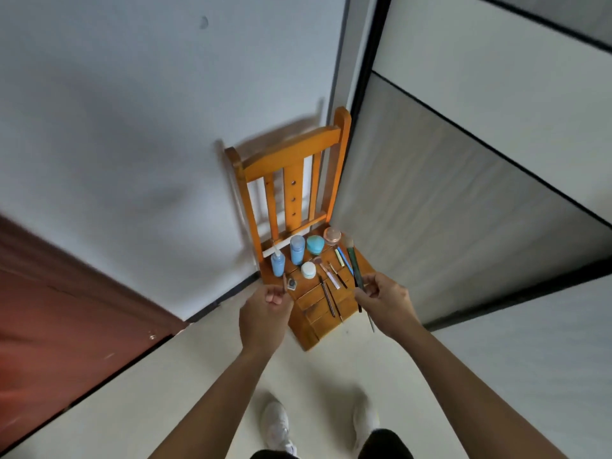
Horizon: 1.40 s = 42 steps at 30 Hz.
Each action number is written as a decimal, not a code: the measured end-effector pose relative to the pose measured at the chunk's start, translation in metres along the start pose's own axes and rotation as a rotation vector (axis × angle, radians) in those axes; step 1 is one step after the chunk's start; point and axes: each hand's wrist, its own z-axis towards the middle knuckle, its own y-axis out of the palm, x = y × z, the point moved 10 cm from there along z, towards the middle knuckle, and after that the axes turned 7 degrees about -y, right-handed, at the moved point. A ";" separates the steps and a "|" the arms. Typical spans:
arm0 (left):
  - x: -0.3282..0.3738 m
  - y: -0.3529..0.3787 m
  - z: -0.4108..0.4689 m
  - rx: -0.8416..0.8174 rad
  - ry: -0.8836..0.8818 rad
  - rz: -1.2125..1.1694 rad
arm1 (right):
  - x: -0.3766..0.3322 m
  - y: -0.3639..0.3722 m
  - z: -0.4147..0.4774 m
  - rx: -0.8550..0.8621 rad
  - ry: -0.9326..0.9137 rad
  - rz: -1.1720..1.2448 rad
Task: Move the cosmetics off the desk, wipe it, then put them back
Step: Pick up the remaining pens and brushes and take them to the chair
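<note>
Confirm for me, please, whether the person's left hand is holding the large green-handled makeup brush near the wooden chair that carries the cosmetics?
Not quite. The head view shows the right hand gripping the green-handled makeup brush. The rest is correct: the brush is held near the wooden chair, whose seat carries the cosmetics.

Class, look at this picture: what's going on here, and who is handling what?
A person stands over a wooden chair whose seat carries cosmetics, among them a tall blue bottle, a white jar and thin brushes. The right hand grips a large green-handled brush above the seat's right side. The left hand is near the seat's front-left corner, fingers curled; whether it holds anything is unclear.
</note>
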 end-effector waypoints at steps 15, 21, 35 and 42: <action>-0.142 0.219 0.172 0.024 -0.205 0.310 | 0.248 0.136 0.215 -0.226 0.232 -0.108; -0.223 0.273 0.211 0.035 -0.298 0.344 | 0.308 0.192 0.273 -0.258 0.178 -0.252; -0.215 0.272 0.206 0.162 -0.121 0.523 | 0.299 0.192 0.252 -0.296 -0.069 -0.516; -0.124 0.202 0.160 0.340 0.139 0.638 | 0.182 0.133 0.227 -0.134 -0.402 -0.509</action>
